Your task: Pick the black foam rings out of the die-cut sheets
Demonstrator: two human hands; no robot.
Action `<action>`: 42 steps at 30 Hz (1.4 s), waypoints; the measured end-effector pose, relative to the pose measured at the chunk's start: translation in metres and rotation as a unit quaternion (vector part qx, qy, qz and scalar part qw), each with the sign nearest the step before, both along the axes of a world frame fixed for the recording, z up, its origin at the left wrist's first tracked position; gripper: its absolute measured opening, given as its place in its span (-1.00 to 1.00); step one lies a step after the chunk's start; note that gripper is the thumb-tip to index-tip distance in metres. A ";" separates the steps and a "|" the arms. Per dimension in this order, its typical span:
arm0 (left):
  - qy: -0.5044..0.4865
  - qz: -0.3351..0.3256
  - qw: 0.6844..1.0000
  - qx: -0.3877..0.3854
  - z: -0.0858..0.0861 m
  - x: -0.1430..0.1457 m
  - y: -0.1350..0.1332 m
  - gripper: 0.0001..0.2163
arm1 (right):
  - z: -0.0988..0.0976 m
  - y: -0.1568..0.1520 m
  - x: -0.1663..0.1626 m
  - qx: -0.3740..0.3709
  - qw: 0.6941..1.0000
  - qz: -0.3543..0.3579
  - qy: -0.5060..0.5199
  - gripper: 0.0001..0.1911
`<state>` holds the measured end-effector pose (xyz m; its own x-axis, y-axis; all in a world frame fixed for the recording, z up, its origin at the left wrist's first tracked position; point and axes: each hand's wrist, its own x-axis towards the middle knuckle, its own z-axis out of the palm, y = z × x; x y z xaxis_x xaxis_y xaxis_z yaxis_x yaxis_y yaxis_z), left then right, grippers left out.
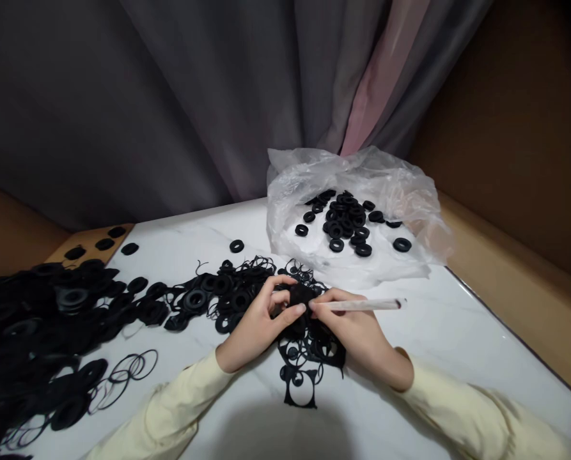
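Note:
My left hand (261,316) is closed on a black ring-like piece (302,293), its thumb and fingers on either side of it. In my right hand (359,332) is a slim white pen-like stick (364,305), gripped like a pencil. Its rear end points right, and its tip meets the black piece, hidden by my fingers. Below and around both hands lie black punched scraps (300,390) with round holes and thin loops. Just left of my left hand are several thick black rings (240,300) mixed with scraps.
A large heap of black rings and discs (40,319) covers the left of the white table (458,383). Behind my hands, a clear plastic bag (295,172) lies spread with several loose black rings (345,217) on it. Grey curtains (247,83) hang behind.

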<state>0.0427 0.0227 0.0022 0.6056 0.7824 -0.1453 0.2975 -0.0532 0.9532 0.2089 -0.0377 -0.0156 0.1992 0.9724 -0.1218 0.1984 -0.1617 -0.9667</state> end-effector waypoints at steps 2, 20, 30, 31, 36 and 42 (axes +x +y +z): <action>0.031 0.023 0.998 0.048 0.002 0.000 0.000 -0.69 | 0.003 0.001 0.003 -0.005 0.999 -0.003 0.050 -0.84; 0.213 0.062 0.949 0.225 0.020 -0.003 -0.014 -0.74 | 0.004 0.000 0.007 0.055 0.984 0.009 0.172 -0.81; 0.025 0.070 0.978 -0.195 0.028 0.004 -0.008 -0.82 | 0.001 0.001 0.006 0.053 0.979 0.040 0.192 -0.81; 0.007 0.066 0.973 -0.220 0.029 0.004 -0.008 -0.82 | 0.001 0.001 0.006 0.053 0.978 0.043 0.197 -0.81; -0.023 0.064 0.961 -0.269 0.025 0.003 -0.009 -0.79 | -0.002 0.004 0.008 0.029 0.987 0.031 0.155 -0.81; -0.016 0.064 0.962 -0.265 0.024 0.004 -0.013 -0.75 | -0.010 0.008 0.009 0.002 0.999 -0.013 0.037 -0.85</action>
<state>0.0463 0.0102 0.0266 0.5203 0.6722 -0.5267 0.2391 0.4774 0.8455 0.2179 -0.0299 -0.0255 0.2143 0.9677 -0.1331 0.1225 -0.1618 -0.9792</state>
